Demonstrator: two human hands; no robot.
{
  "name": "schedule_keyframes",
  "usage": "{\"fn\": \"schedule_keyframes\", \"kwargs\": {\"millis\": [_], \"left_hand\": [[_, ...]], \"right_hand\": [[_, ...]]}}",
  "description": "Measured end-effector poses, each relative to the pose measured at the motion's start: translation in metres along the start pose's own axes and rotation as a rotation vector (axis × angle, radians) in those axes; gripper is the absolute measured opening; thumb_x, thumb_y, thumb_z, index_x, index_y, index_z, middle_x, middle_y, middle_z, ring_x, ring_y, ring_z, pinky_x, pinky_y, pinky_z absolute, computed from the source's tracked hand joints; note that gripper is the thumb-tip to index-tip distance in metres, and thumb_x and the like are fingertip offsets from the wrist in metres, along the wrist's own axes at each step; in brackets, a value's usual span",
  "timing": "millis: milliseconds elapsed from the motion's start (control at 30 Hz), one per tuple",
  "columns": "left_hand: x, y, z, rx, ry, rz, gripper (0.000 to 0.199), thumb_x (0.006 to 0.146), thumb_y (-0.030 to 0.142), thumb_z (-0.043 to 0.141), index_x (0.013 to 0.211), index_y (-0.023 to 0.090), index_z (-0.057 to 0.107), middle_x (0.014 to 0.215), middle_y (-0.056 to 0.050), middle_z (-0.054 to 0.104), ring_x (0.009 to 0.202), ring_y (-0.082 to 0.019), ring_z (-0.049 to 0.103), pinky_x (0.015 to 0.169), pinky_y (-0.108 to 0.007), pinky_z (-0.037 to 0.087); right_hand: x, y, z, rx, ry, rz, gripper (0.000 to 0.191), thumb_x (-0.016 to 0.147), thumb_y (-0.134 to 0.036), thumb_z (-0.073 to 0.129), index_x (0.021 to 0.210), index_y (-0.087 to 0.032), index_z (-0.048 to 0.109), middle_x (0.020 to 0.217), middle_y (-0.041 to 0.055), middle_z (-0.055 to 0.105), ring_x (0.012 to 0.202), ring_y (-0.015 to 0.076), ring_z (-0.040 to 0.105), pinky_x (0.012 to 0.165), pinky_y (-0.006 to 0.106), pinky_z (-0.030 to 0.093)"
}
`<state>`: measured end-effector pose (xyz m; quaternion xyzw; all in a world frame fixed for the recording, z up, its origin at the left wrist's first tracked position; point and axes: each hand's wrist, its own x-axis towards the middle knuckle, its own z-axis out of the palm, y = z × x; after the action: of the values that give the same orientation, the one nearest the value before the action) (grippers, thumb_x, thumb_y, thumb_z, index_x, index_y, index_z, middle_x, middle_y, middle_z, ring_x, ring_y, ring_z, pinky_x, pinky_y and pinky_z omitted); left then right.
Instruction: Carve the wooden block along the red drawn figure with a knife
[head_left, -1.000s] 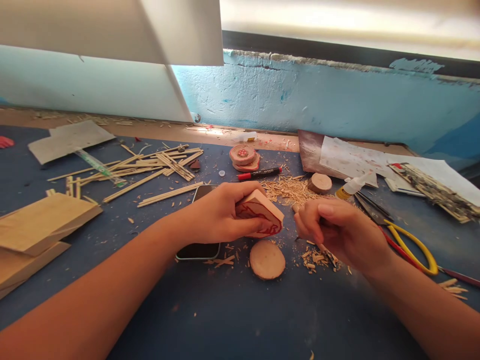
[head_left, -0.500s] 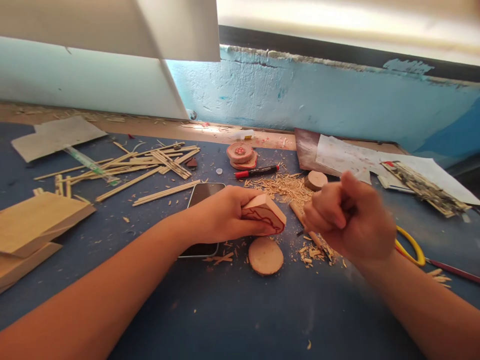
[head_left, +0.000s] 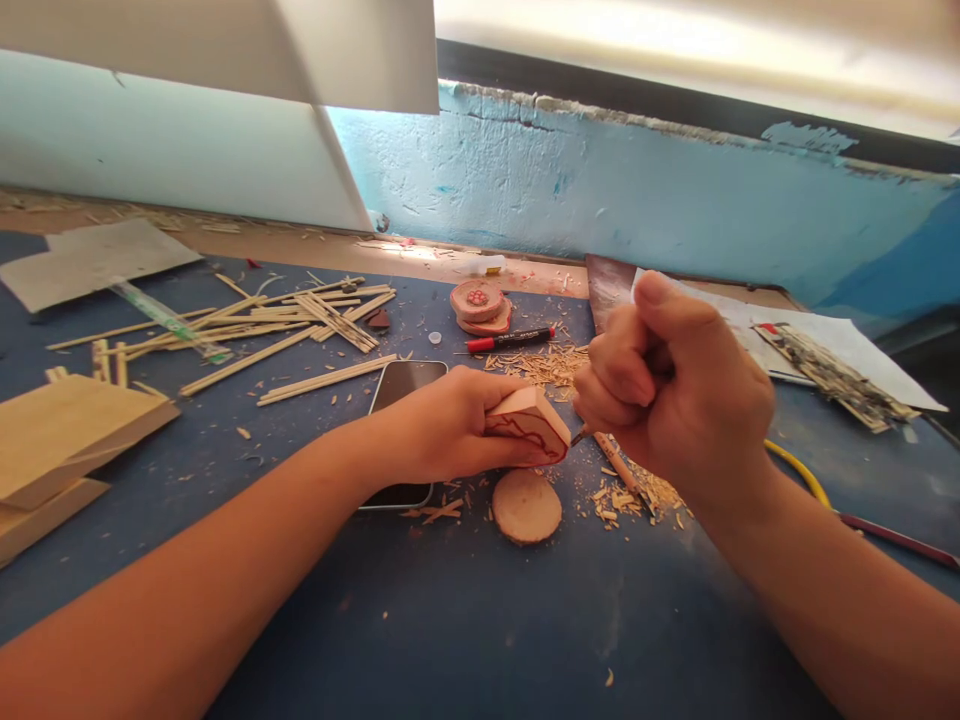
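My left hand (head_left: 450, 425) is closed around a pale wooden block (head_left: 531, 425) with wavy red lines drawn on its face. My right hand (head_left: 675, 380) forms a fist around a carving tool (head_left: 578, 437); only its narrow dark tip shows below the fingers, at the block's right corner. Whether the tip bites into the wood I cannot tell. Just below the block, a round wood slice (head_left: 527, 507) lies flat on the blue table (head_left: 450, 620). Another wooden-handled tool (head_left: 616, 462) rests among shavings under my right hand.
A phone (head_left: 405, 382) lies partly under my left forearm. Behind are a red marker (head_left: 511, 340), stacked wood slices (head_left: 480, 305) and shavings (head_left: 547, 366). Thin sticks (head_left: 322, 325) and wooden boards (head_left: 75, 430) occupy the left; papers (head_left: 825, 350) and yellow-handled scissors (head_left: 799, 468) the right.
My right hand has moved up and left, bringing the tool's tip to the block's corner. The left hand holds the block nearly still. The view has shifted slightly.
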<state>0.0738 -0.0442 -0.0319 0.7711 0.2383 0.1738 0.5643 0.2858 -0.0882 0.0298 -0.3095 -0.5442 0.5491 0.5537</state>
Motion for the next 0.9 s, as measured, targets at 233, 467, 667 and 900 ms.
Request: {"fn": "schedule_keyframes", "kwargs": {"millis": [233,467,667,900], "left_hand": [[0.000,0.002,0.000,0.047,0.004,0.006,0.025,0.104,0.043,0.087,0.116,0.021,0.083,0.110,-0.004,0.091,0.103,-0.026,0.087,0.088,-0.035,0.066],[0.001,-0.003,0.001,-0.060,0.003,-0.037,0.026,0.103,0.041,0.087,0.121,0.022,0.083,0.119,-0.006,0.092,0.113,-0.029,0.088,0.098,-0.040,0.069],[0.001,-0.005,0.000,-0.039,0.012,-0.023,0.027,0.102,0.042,0.088,0.119,0.021,0.083,0.116,-0.007,0.092,0.109,-0.028,0.088,0.096,-0.041,0.070],[0.002,-0.005,-0.002,-0.008,0.009,-0.027,0.029,0.102,0.042,0.089,0.119,0.020,0.082,0.115,-0.007,0.092,0.109,-0.028,0.089,0.094,-0.039,0.070]], "right_hand": [[0.002,-0.007,-0.001,0.029,-0.083,0.022,0.061,0.111,-0.046,0.070,0.056,-0.023,0.056,0.052,-0.0056,0.024,0.044,0.0092,0.016,0.041,0.032,0.024],[-0.002,-0.015,-0.003,0.037,-0.070,0.073,0.029,0.097,-0.032,0.075,0.075,-0.024,0.059,0.068,-0.0037,0.038,0.052,0.0104,0.032,0.049,0.029,0.027],[0.003,-0.017,-0.004,0.014,-0.042,0.124,0.064,0.100,-0.079,0.077,0.073,-0.027,0.051,0.051,-0.0093,0.025,0.043,0.0107,0.022,0.046,0.031,0.028],[0.002,-0.012,-0.003,0.018,-0.031,-0.014,0.080,0.105,-0.084,0.067,0.059,-0.024,0.040,0.048,-0.0071,0.016,0.040,0.0102,0.021,0.043,0.032,0.027]]}}
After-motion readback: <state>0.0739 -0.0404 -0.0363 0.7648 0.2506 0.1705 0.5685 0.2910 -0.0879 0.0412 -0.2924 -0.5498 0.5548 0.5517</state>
